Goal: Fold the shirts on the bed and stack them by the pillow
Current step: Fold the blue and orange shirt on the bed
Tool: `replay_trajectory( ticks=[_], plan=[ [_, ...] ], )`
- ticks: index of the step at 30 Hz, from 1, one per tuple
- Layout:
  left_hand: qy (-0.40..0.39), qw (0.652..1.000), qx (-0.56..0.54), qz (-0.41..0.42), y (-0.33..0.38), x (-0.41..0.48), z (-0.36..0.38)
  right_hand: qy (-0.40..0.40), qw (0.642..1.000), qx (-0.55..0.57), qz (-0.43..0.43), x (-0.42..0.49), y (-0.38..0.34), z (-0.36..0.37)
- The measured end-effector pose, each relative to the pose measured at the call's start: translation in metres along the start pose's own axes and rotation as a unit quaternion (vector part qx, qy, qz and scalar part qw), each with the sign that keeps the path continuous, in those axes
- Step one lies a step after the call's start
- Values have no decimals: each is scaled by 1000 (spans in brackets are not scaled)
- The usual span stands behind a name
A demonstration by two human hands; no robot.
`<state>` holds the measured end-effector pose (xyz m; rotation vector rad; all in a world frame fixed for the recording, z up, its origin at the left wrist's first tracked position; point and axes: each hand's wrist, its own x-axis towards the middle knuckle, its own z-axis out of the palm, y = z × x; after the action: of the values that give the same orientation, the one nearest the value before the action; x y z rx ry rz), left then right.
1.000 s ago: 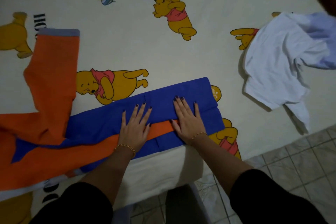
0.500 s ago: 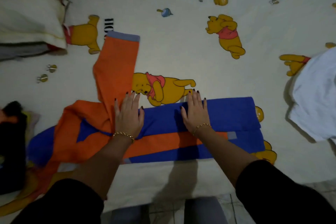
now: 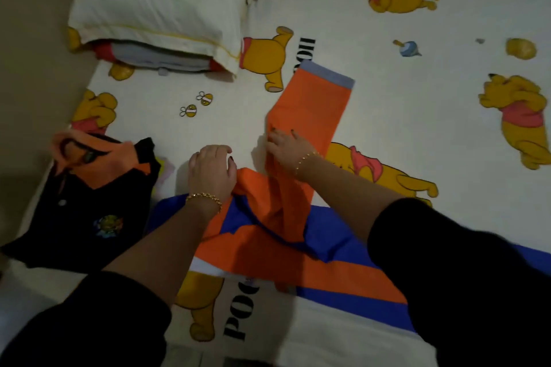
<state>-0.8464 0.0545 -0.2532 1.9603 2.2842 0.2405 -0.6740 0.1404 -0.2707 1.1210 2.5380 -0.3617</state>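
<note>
On the cartoon-print bed [image 3: 387,74], below the pillow [image 3: 155,15], an orange-and-blue shirt [image 3: 253,247] lies half folded — left hand [image 3: 210,170] gripping its shoulder, right hand [image 3: 287,149] pinching its sleeve [image 3: 313,104] — while a black shirt [image 3: 74,217] waits unfolded.

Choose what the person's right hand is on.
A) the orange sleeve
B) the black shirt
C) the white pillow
A: the right hand holds the orange sleeve at its edge, well apart from the pillow and the black shirt, while the left hand grips the orange-and-blue shirt at the shoulder.
</note>
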Motion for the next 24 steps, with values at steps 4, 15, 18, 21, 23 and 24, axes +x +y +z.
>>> replay_trajectory(
  ticks=[4,15,18,21,23,24],
  plan=[
    [-10,1000,15,-2,-19,7,1,-46,973,-192,-119,26,-10,-5],
    [-196,960,-182,82,30,18,0,-54,998,-15,-42,-52,52,-24],
    [-278,921,-218,164,76,17,-8,47,997,39,-48,-89,66,-34],
    [-312,909,-155,228,117,4,-10,85,990,96,-55,-131,76,-40],
    [-306,915,-120,233,130,-5,-14,68,991,104,-38,-159,83,-43],
    [-295,921,-108,231,131,-8,-16,35,995,92,-20,-172,86,-43]
  ],
)
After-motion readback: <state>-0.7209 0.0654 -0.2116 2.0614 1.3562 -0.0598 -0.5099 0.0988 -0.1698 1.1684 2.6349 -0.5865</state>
